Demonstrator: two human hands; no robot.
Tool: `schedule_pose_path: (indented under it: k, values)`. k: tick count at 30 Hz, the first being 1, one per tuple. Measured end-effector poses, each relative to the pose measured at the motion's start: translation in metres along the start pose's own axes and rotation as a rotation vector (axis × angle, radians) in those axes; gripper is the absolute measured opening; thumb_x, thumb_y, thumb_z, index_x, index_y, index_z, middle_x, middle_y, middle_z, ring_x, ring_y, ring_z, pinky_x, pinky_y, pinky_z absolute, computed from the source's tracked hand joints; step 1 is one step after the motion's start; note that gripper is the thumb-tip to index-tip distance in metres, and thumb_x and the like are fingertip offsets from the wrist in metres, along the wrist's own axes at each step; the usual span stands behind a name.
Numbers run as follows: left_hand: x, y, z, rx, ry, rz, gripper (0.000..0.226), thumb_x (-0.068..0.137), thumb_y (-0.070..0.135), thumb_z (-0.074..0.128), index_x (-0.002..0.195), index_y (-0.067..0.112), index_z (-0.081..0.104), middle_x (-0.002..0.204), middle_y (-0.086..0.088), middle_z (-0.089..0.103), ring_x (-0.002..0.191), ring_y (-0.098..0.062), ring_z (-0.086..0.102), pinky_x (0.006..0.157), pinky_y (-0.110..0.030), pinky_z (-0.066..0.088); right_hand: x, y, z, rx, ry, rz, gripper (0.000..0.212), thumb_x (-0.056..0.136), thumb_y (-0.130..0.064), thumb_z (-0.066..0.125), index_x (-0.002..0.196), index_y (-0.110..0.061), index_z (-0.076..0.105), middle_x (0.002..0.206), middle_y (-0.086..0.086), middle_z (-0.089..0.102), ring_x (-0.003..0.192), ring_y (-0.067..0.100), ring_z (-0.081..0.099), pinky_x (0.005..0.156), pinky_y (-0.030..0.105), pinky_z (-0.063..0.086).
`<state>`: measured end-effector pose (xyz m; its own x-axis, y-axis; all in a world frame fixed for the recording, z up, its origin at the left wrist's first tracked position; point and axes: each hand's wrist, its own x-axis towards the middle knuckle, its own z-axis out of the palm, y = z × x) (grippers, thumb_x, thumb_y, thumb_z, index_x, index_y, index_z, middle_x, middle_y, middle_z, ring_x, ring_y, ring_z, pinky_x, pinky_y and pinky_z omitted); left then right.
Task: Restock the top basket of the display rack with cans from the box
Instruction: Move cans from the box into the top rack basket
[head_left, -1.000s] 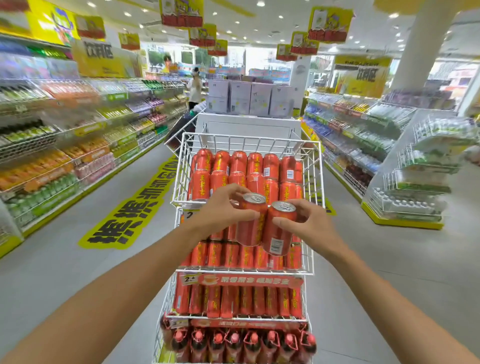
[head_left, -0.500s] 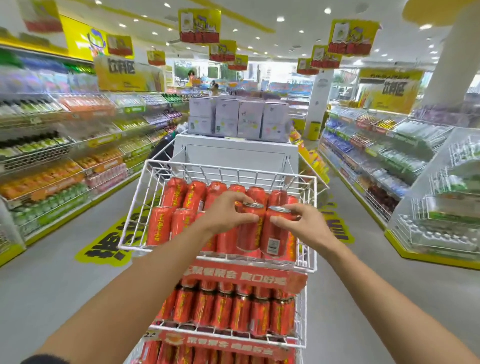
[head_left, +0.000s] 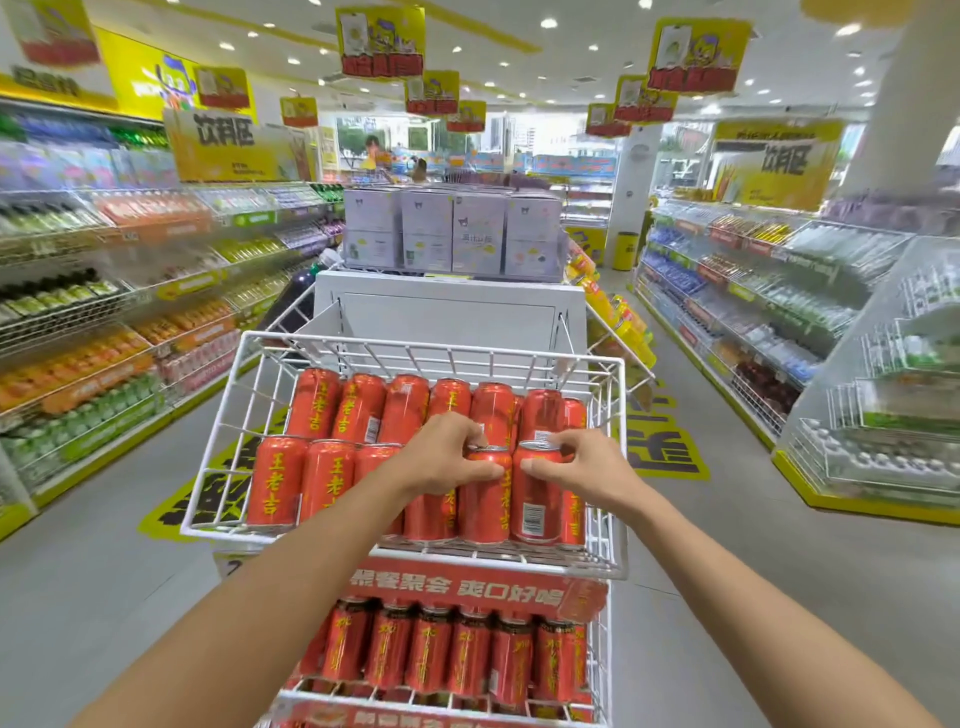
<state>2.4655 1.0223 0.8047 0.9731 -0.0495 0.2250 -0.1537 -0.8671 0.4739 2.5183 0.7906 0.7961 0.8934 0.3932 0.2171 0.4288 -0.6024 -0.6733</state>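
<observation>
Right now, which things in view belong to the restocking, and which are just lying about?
Job: left grip on left can; right grip on right can; top basket; stocked cans inside it. The box is not in view.
Lying about: lower-tier cans; purple cartons; side shelves; yellow bin; hanging signs.

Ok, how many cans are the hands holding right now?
2. The left hand grips the left can, the right hand the right can, side by side at the front of the top basket. None seem hidden.
</observation>
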Motion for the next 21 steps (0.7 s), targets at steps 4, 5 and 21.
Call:
schedule_pose_path:
  k: [4, 5, 21]
  values:
    - [0.006, -0.010, 0.003, 0.061, -0.067, -0.012, 0.045, 0.076, 0.061, 0.077, 0.088, 0.019, 0.070, 0.093, 0.004, 0.071, 0.088, -0.017, 0.064, 0.078, -0.035, 0.052, 0.006, 0.005, 0.009, -0.040, -0.058, 0.021, 0.047, 0.078, -0.058, 0.081, 0.063, -0.018, 0.060, 0.053, -0.009, 0.045, 0.047, 0.005, 0.041, 0.050, 0.026, 0.029]
    - [0.007, -0.013, 0.004, 0.056, -0.078, -0.017, 0.046, 0.077, 0.062, 0.076, 0.093, 0.019, 0.071, 0.097, 0.004, 0.072, 0.092, -0.016, 0.065, 0.081, -0.035, 0.052, 0.007, 0.007, 0.011, -0.048, -0.073, 0.022, 0.049, 0.078, -0.059, 0.081, 0.062, -0.018, 0.059, 0.051, -0.009, 0.044, 0.046, 0.005, 0.040, 0.048, 0.024, 0.028]
    - [0.018, -0.017, 0.010, 0.043, -0.193, 0.030, 0.053, 0.084, 0.058, 0.072, 0.112, 0.012, 0.071, 0.114, -0.005, 0.071, 0.106, -0.022, 0.065, 0.083, -0.032, 0.049, 0.011, 0.013, 0.022, -0.090, -0.062, 0.183, 0.056, 0.075, -0.066, 0.080, 0.059, -0.017, 0.057, 0.055, -0.002, 0.059, 0.052, 0.013, 0.054, 0.049, 0.030, 0.037]
